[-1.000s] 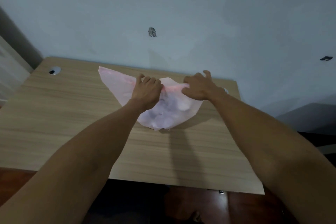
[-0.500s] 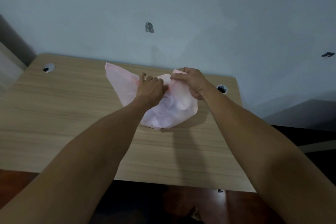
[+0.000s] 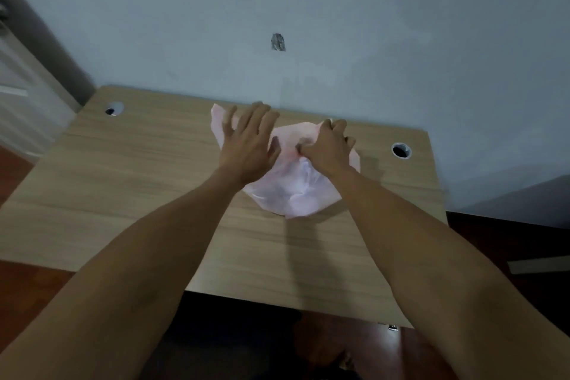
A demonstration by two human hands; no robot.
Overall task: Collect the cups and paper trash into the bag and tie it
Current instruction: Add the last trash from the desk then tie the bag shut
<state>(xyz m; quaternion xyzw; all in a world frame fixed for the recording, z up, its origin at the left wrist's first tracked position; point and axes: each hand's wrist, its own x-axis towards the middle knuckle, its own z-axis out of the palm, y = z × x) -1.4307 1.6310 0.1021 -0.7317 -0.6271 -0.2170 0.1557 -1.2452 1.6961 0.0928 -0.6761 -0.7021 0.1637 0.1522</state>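
A filled pink plastic bag (image 3: 296, 191) lies on the wooden desk (image 3: 148, 182), near its far edge by the wall. Pale crumpled contents show faintly through the plastic; no loose cups or paper lie on the desk. My left hand (image 3: 249, 145) hovers over the bag's upper left flap with its fingers spread and nothing gripped. My right hand (image 3: 328, 148) is closed on the gathered top of the bag, pinching the bunched plastic. The bag's left flap (image 3: 219, 123) sticks out past my left hand.
Two round cable holes sit in the desk, one at the back left (image 3: 113, 109) and one at the back right (image 3: 401, 150). A blue-grey wall (image 3: 339, 40) rises right behind the desk. Reddish floor shows below the desk's near edge.
My left hand has let go of the bag and opened its fingers, lifting over the left flap. My right hand has kept its hold on the gathered plastic and shifted slightly.
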